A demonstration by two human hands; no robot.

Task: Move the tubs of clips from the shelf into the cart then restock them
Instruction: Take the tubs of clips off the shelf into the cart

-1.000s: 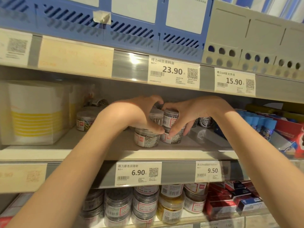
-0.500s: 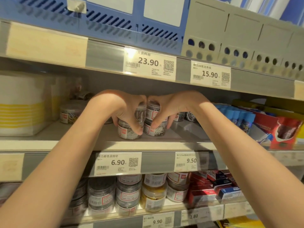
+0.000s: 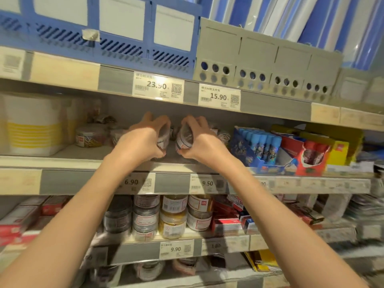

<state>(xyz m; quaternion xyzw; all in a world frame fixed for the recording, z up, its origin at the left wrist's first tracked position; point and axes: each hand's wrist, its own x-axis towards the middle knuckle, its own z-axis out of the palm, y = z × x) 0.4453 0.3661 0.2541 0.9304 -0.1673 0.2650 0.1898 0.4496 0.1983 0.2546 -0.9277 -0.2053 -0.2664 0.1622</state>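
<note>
Both my hands reach into the middle shelf (image 3: 87, 161). My left hand (image 3: 145, 140) grips a stack of clear round tubs of clips (image 3: 164, 140), fingers curled over the top and thumb under the bottom. My right hand (image 3: 197, 140) grips a second stack of tubs (image 3: 184, 138) the same way. The two stacks are tilted and a small gap separates them. More clip tubs stand further left on the shelf, one with coloured clips (image 3: 89, 137), and others show behind my right hand (image 3: 223, 135).
A white and yellow box (image 3: 33, 125) stands at the shelf's left. Blue glue sticks in a display box (image 3: 259, 144) and a red carton (image 3: 311, 156) stand right. The shelf below holds stacked tubs (image 3: 172, 217) and red boxes (image 3: 226, 221). Blue and grey file boxes sit above.
My hands have drawn slightly apart, and the two stacks are now tilted with a gap between them. The view has shifted right and down and shows more of the lower shelves.
</note>
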